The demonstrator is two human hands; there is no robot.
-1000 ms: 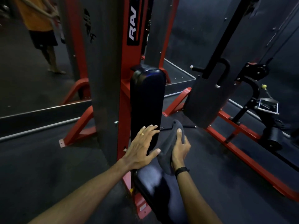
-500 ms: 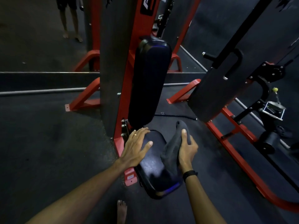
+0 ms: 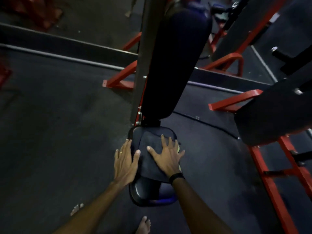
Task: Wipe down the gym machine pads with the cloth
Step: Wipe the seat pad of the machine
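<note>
Right hand (image 3: 166, 159), fingers spread flat, presses cloth (image 3: 150, 149) on seat pad (image 3: 146, 191) | left hand (image 3: 124, 160) flat on pad's left edge | pad's long axis runs near-far; unwiped near end lies toward person.

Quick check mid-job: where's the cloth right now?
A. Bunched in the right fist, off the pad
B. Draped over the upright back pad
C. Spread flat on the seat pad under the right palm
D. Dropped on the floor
C: the cloth lies flat on the seat pad with the right hand pressing it, fingers spread.

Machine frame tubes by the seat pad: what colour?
Red, clearest in the head view, the only view.
</note>
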